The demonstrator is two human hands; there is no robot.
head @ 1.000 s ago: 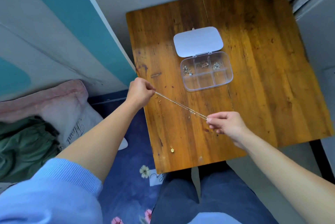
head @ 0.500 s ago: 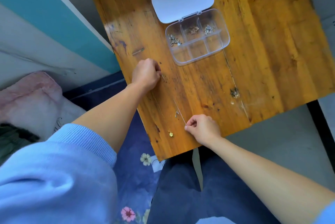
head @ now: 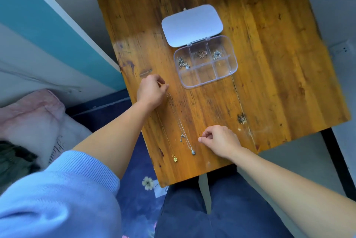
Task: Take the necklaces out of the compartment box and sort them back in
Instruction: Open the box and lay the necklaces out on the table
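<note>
A clear compartment box [head: 202,84] lies open on the wooden table [head: 273,68], its white lid [head: 192,25] folded back. Each of its three far compartments holds a bunched necklace [head: 183,62]; the three near ones hold nothing. Two necklaces lie stretched out on the table: a silver necklace [head: 180,124] with a dark pendant, and a gold necklace [head: 175,159] left of it. My left hand [head: 152,91] rests with curled fingers just above the silver chain's far end, with no grip visible. My right hand [head: 219,140] is pinched shut on nothing, right of the pendant.
The table's near edge runs just behind the two pendants, above my lap in dark trousers [head: 221,210]. A wall with a teal stripe [head: 50,31] stands left. A pink cushion [head: 32,116] lies on the floor at the left. A dark knot [head: 241,118] marks the table.
The silver necklace, held taut in the air between both hands a second ago, now lies straight on the table beside the gold one. My right hand has let go and moved right.
</note>
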